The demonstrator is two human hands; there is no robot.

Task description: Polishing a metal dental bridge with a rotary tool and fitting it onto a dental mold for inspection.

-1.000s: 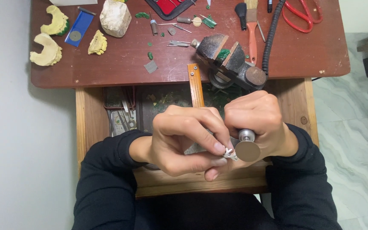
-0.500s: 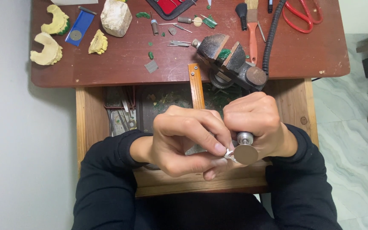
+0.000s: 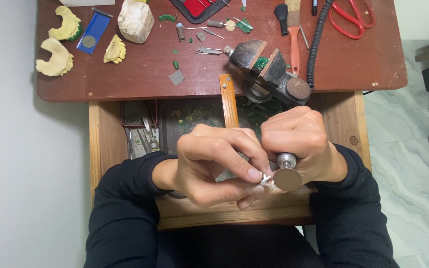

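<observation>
Reddish-brown bench (image 3: 363,64), open wooden drawer (image 3: 103,144) below; landmark: bench vise (image 3: 269,72).
- Left hand (image 3: 214,164), below vise: fingertips pinching 1 small white-silver piece (image 3: 265,179), pale and angular. Unchanged from 1 second ago.
- Right hand (image 3: 299,144), below vise: closed around rotary tool, its disc (image 3: 287,179) touching piece; position held, work seemingly continuing.
- Left of vise: 3 yellowish casts (image 3: 55,57).

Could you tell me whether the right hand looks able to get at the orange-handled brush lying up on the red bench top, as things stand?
Probably not at once: the right hand is closed around a rotary tool with a disc, and the black vise sits between it and the orange-handled brush.
</observation>
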